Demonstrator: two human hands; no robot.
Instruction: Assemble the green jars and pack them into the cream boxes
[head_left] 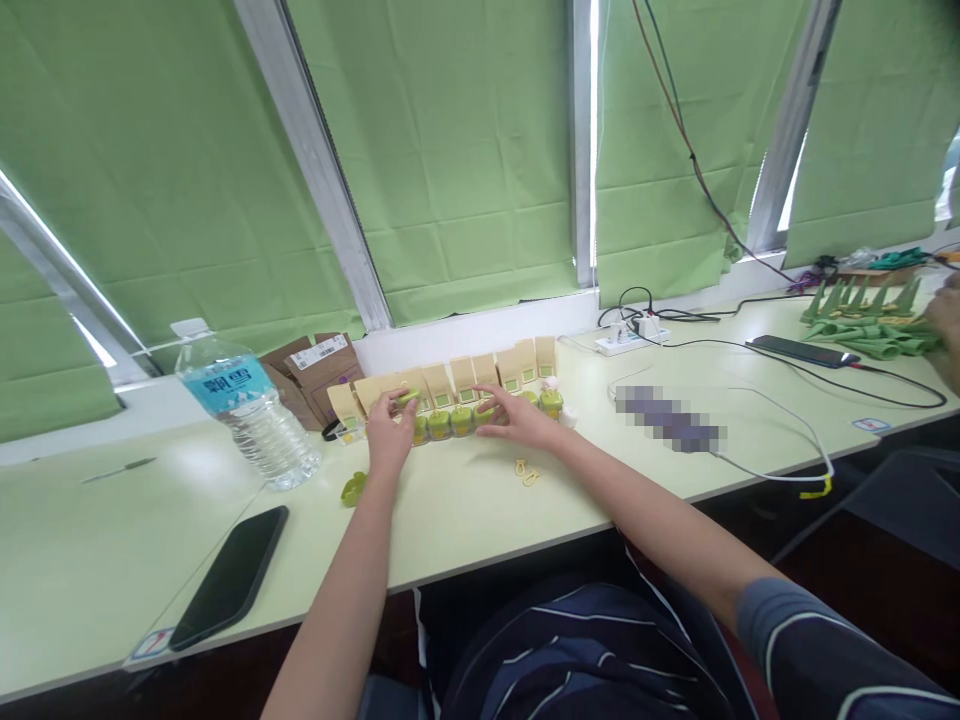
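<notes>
A row of small green jars (450,421) stands on the pale green table (465,505), in front of a row of small tan boxes (465,377). My left hand (388,431) is at the row's left end, its fingers pinched on a small green jar (407,398) lifted a little above the row. At the middle of the row, my right hand (517,419) lies with fingers stretched out, the fingertips touching a jar. One loose green piece (353,488) lies on the table left of my left wrist. Two small yellow loops (526,472) lie below my right hand.
A water bottle (244,407) stands at the left, a black phone (231,577) nearer the front edge. Brown cartons (315,372) sit behind the boxes. A power strip (631,338), cables, another phone (804,351) and green cones (870,325) lie at the right, where another person's hand (946,315) shows.
</notes>
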